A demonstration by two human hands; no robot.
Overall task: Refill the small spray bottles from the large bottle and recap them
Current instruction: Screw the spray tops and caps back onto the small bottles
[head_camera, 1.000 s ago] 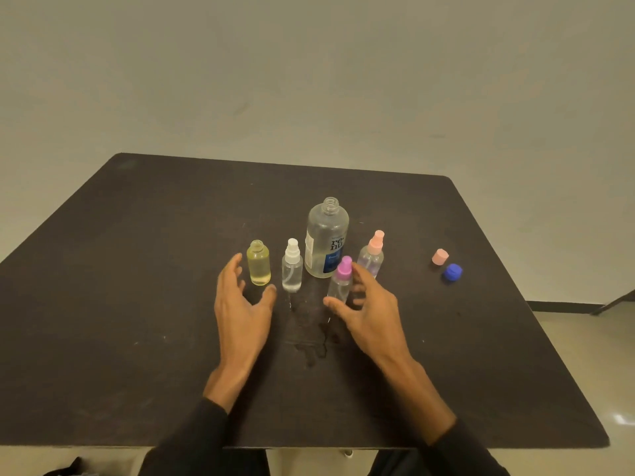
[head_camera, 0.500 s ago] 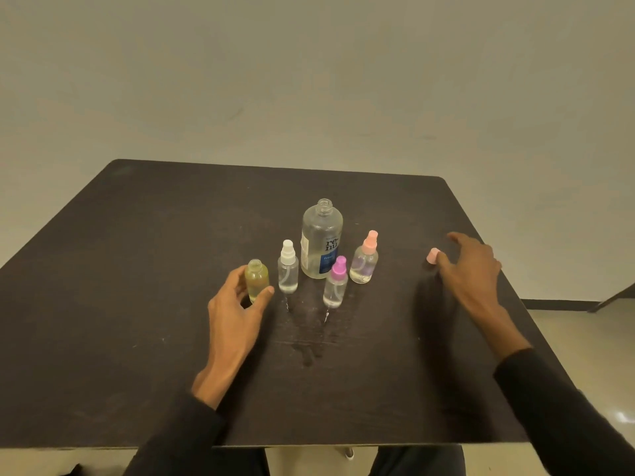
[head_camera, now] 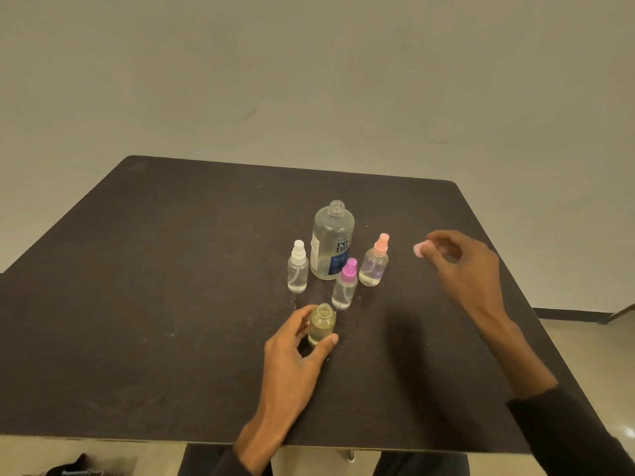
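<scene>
My right fingers pinch the small pink plastic cap, frame right; its open, upright yellow-tinted small glass bottle stands lower left, gripped by my left hand.

The left hand reaches forward low over the surface, thumb and fingers curled round a small yellow bottle. The right hand is stretched out further, fingertips pinching a pink cap. Both forearms wear dark sleeves.
</scene>
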